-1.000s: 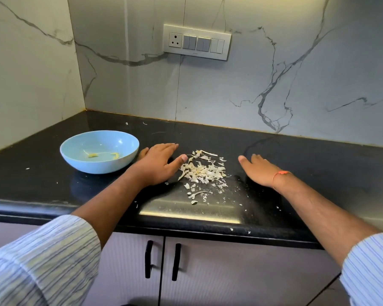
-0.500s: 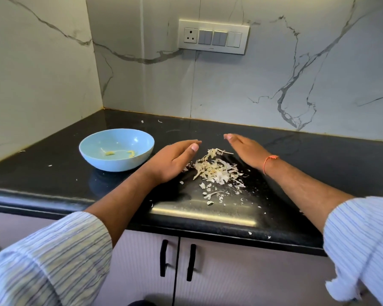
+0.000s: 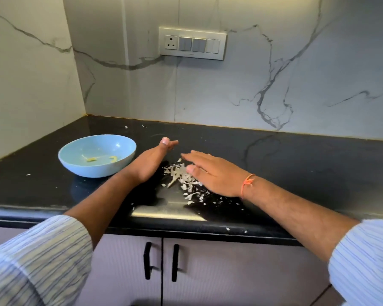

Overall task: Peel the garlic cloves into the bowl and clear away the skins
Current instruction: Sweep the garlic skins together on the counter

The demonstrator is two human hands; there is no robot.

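Nearest to us, two striped sleeves are framing the view, one at each lower corner, above two cabinet doors (image 3: 208, 272) with two black handles. We are reaching both bare forearms forward over the black countertop (image 3: 307, 168).

Our left hand (image 3: 152, 163) is standing on its outer edge on the counter, fingers straight and together, palm facing right, holding nothing. Our right hand (image 3: 215, 173) is lying flat, palm down, fingers straight and spread slightly, also holding nothing; an orange thread bracelet (image 3: 248, 183) is circling its wrist.

One loose pile of garlic skins (image 3: 181, 180) is sitting between the two hands. Our right hand is covering the pile's right side, and its fingers look blurred. Our left hand is standing just beside the pile's left edge; we cannot tell whether it is touching the skins. Small stray flakes are lying scattered toward the counter's front edge and farther back.

Just left of our left hand, one light blue bowl (image 3: 97, 154) is sitting upright on the counter, with two small yellowish pieces inside.

Farthest away, one switch plate (image 3: 192, 43) is hanging on the marble wall.
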